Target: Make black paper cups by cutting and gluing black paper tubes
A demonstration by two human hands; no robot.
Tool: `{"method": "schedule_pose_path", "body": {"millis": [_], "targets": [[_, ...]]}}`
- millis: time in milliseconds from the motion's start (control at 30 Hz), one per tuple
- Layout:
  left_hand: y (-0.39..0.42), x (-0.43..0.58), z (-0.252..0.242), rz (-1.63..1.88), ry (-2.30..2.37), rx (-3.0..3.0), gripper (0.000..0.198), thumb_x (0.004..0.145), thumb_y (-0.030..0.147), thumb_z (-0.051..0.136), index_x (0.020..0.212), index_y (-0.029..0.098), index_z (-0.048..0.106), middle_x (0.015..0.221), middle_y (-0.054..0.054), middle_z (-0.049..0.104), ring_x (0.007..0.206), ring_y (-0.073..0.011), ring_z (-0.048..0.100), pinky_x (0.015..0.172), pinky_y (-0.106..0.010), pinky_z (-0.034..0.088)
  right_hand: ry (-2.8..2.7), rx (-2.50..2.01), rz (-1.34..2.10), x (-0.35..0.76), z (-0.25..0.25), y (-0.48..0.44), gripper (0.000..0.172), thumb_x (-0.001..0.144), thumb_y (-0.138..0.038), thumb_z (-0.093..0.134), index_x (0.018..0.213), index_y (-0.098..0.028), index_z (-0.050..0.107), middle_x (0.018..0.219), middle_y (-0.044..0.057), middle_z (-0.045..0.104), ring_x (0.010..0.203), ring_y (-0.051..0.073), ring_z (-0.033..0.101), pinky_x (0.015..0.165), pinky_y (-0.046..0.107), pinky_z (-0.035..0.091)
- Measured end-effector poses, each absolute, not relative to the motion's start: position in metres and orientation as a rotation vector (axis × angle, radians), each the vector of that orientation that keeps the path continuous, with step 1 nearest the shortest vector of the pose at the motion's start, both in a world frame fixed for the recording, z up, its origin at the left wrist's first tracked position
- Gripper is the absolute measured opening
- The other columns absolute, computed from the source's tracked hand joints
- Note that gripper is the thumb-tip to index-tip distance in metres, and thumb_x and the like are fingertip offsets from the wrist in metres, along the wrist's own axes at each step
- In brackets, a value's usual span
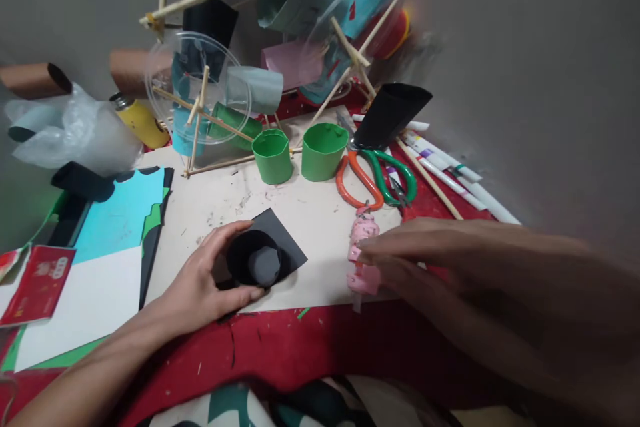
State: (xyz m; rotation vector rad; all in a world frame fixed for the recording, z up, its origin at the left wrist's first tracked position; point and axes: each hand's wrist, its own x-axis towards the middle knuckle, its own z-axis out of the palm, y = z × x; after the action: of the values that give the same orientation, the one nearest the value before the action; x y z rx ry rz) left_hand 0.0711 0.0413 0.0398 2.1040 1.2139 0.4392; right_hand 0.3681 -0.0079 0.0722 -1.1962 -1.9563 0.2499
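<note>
My left hand (207,277) curls round a short black paper tube (237,263), thumb on its near side and fingers on its far side. The tube stands upright on a square of black paper (290,250), with grey showing inside its opening. My right hand (450,267) has its fingertips and thumb drawn together at a small pink object (364,230) with a clear strip at its near end, perhaps a tape dispenser; the hand partly covers it. Just beyond lie scissors (357,180) with orange and green handles.
Two green paper cups (325,153) stand on the pale board (200,213). Behind them rises a stick frame (230,123) with plastic discs and paper tubes. Coloured paper sheets (110,280) lie at left. A black tube (390,117) and white markers (470,180) are at right.
</note>
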Motion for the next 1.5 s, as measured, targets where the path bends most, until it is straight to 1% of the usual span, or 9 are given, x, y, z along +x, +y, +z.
{"method": "schedule_pose_path", "body": {"millis": [133,633,800,1067,1167,1233,1300,1400,1500], "targets": [[0.041,0.075,0.04,0.45,1.201,2.067,0.069,0.078,0.039,0.079,0.136,0.026,0.045,0.137,-0.009,0.058,0.128,-0.0275,0.054,0.112,-0.045,0.041,-1.987,-1.049,0.274,0.363,0.065,-0.005,0.016,0.098,-0.016,0.053,0.09,-0.026,0.063,0.074,-0.004,0.072,0.066,0.015,0.071,0.053,0.024,0.049],[0.034,0.044,0.068,0.444,1.121,2.17,0.084,0.081,0.039,0.079,0.151,0.035,0.032,0.154,-0.009,0.041,0.134,-0.0291,0.047,0.109,-0.042,0.043,-2.004,-0.99,0.242,0.355,0.062,0.002,0.019,0.097,-0.012,0.053,0.085,-0.02,0.065,0.069,-0.002,0.071,0.059,0.013,0.067,0.055,0.021,0.048],[0.014,0.056,0.093,0.652,0.907,2.568,0.062,0.087,0.02,0.072,0.142,0.026,0.044,0.146,-0.011,0.052,0.136,-0.0257,0.046,0.113,-0.041,0.038,-1.891,-0.996,0.159,0.365,0.062,0.0,0.012,0.094,-0.014,0.06,0.091,-0.023,0.067,0.079,-0.002,0.075,0.066,0.014,0.071,0.062,0.022,0.054],[0.012,0.077,0.094,0.227,0.9,2.829,0.026,0.092,0.022,0.063,0.117,0.014,0.063,0.122,-0.012,0.069,0.124,-0.0299,0.055,0.104,-0.045,0.047,-1.435,-1.318,0.023,0.382,0.073,-0.004,0.016,0.09,-0.033,0.066,0.075,-0.029,0.07,0.057,-0.004,0.066,0.046,0.018,0.06,0.046,0.029,0.045],[0.015,0.079,0.092,0.134,0.91,2.766,0.01,0.093,0.019,0.058,0.094,0.016,0.067,0.102,-0.009,0.073,0.105,-0.0263,0.064,0.093,-0.041,0.05,-1.623,-1.348,0.108,0.391,0.074,0.0,0.026,0.09,-0.038,0.062,0.069,-0.025,0.067,0.056,-0.003,0.065,0.044,0.017,0.058,0.045,0.028,0.045],[0.017,0.079,0.094,0.105,0.891,2.733,0.02,0.094,0.015,0.053,0.079,0.018,0.065,0.087,-0.006,0.071,0.086,-0.0213,0.065,0.081,-0.035,0.05,-1.85,-1.375,0.223,0.398,0.07,0.001,0.027,0.091,-0.041,0.06,0.073,-0.023,0.069,0.061,-0.001,0.068,0.048,0.018,0.062,0.046,0.027,0.048],[0.021,0.078,0.099,0.107,0.878,2.694,0.025,0.095,0.015,0.052,0.071,0.018,0.06,0.078,-0.005,0.067,0.075,-0.0183,0.063,0.072,-0.03,0.047,-2.104,-1.414,0.307,0.404,0.061,-0.003,0.023,0.091,-0.039,0.059,0.094,-0.022,0.074,0.081,0.002,0.076,0.061,0.02,0.071,0.052,0.028,0.056],[0.03,0.074,0.109,0.182,0.862,2.603,0.026,0.095,0.019,0.054,0.068,0.018,0.057,0.074,-0.004,0.063,0.07,-0.0161,0.059,0.066,-0.026,0.043,-2.322,-1.451,0.198,0.407,0.042,-0.013,0.032,0.087,-0.038,0.063,0.112,-0.019,0.072,0.106,0.01,0.076,0.083,0.027,0.075,0.065,0.038,0.063],[0.039,0.074,0.119,0.373,0.89,2.492,0.025,0.095,0.026,0.055,0.072,0.018,0.061,0.073,-0.003,0.063,0.067,-0.0139,0.055,0.063,-0.024,0.041,-2.392,-1.488,0.088,0.401,0.027,-0.022,0.032,0.088,-0.03,0.059,0.114,-0.016,0.07,0.11,0.013,0.075,0.093,0.031,0.074,0.072,0.043,0.064]]}}
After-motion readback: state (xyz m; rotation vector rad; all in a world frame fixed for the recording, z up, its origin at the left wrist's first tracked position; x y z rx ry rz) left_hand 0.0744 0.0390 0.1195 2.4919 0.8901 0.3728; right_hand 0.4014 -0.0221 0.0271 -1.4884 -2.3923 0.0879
